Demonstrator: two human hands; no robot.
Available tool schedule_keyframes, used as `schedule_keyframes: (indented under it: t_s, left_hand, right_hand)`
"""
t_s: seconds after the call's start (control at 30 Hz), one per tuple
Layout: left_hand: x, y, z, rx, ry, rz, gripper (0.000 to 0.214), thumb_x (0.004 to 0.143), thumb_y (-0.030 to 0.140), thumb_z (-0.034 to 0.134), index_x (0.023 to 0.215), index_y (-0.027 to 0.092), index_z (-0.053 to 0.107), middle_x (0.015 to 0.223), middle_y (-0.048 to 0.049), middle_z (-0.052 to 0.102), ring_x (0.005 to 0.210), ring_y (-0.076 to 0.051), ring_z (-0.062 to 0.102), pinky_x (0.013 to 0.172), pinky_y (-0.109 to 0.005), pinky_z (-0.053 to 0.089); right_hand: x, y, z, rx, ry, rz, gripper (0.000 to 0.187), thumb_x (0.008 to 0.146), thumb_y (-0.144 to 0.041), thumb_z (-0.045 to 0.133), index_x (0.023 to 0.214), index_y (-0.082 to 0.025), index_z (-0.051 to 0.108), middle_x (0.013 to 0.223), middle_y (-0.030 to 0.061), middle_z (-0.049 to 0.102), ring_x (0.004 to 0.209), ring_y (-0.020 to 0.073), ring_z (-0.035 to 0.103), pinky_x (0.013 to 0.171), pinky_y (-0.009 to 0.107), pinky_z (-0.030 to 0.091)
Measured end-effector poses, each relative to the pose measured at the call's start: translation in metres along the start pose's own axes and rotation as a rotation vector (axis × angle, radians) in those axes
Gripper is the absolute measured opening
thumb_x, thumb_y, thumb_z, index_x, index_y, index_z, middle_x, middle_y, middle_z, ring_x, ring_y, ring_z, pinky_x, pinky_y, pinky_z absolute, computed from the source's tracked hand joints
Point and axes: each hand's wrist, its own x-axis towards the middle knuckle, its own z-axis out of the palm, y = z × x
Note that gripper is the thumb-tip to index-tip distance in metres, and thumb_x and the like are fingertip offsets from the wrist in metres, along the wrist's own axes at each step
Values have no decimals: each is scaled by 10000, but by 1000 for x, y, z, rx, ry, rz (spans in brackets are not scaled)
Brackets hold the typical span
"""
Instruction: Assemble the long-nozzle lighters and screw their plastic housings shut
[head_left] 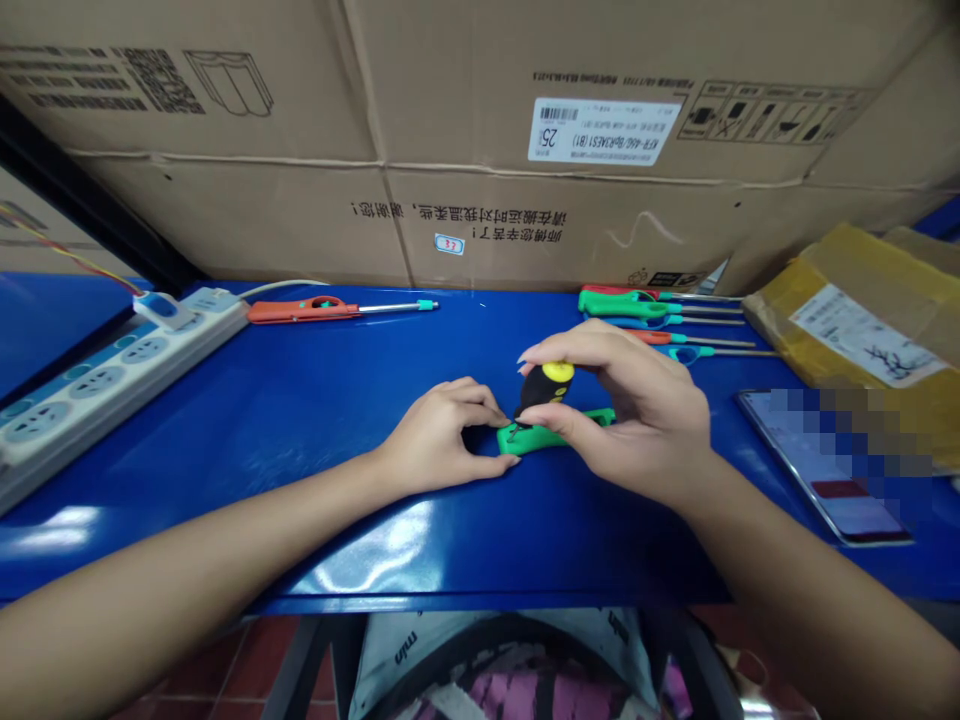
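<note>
On the blue tabletop lies a green lighter (536,438), its handle end toward my left hand (446,435). The fingers and thumb of that hand close on the lighter's left end from both sides. In my right hand (645,415) is a short black and yellow screwdriver (541,388), gripped between thumb and fingers. The screwdriver stands nearly upright, tilted a little, with its tip down at the lighter's left end. Whether the tip sits in a screw is too small to tell. The right hand covers the lighter's far end.
An orange lighter (304,310) lies behind, beside a white power strip (112,370). Several more lighters (622,302) are grouped at back right. A phone (825,470) and a yellow taped package (862,320) lie to the right. A large cardboard box (465,200) walls off the back.
</note>
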Motion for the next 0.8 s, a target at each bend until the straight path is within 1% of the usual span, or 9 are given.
schedule_keyframes:
  t_s: [0.1,0.17,0.23,0.3,0.37,0.43,0.5,0.63,0.8]
  left_hand:
    - [0,1,0,10,4,0,202,784,370,801,893,205,757,891,-26,723,842,-204,673,872,-392,527]
    - [0,1,0,10,9,4,197,783,365,802,883,203,754,887,-27,722,836,-202,665,829,-373,526]
    - [0,1,0,4,14,3,202,780,361,806,896,203,757,896,-31,728,846,-205,665,810,-363,524]
    - [0,1,0,-1,14,-11,212,779,356,809,917,203,761,915,-36,735,872,-216,672,828,-372,527]
    - [-1,1,0,-6,12,-21,226,781,359,806,936,200,762,952,-48,744,919,-235,680,870,-397,528]
    - [-1,1,0,-6,13,-24,246,781,367,804,953,195,763,973,-61,749,954,-253,680,901,-421,525]
    - [-1,1,1,-5,11,-24,248,777,363,805,953,194,762,968,-60,748,944,-253,680,902,-424,525]
    - [0,3,0,-11,-3,-20,191,766,332,808,886,193,757,920,-38,738,864,-223,673,836,-386,532]
    - [0,3,1,-11,19,9,194,770,321,804,899,182,762,919,-40,734,861,-215,656,805,-366,523]
  right_hand:
    - [-1,0,5,35,44,21,271,865,-261,759,1110,-224,651,990,64,719,852,205,657,750,368,589]
    - [0,-2,3,27,25,39,275,881,-249,737,1138,-223,642,1025,73,708,904,215,653,789,381,591]
    - [2,-4,-2,9,-68,58,299,927,-237,673,1222,-218,630,1117,90,692,1033,230,646,907,412,575]
    - [4,-7,-9,53,-205,74,362,972,-213,594,1334,-216,592,1235,101,664,1191,235,605,1030,428,524]
    - [4,-8,-13,154,-296,92,431,988,-167,545,1413,-233,546,1292,86,655,1240,216,593,1058,409,511]
    - [3,-7,-13,238,-274,105,477,973,-121,544,1427,-269,540,1281,60,672,1179,198,631,1013,389,539]
    - [2,-5,-9,283,-196,84,469,954,-102,564,1383,-292,582,1229,45,695,1086,192,660,948,381,563]
    - [1,0,0,325,-112,23,354,930,-108,626,1244,-264,672,1086,38,713,967,179,649,854,353,568]
    - [3,2,2,306,-65,23,330,892,-108,690,1193,-242,682,1009,32,685,928,176,617,827,348,544]
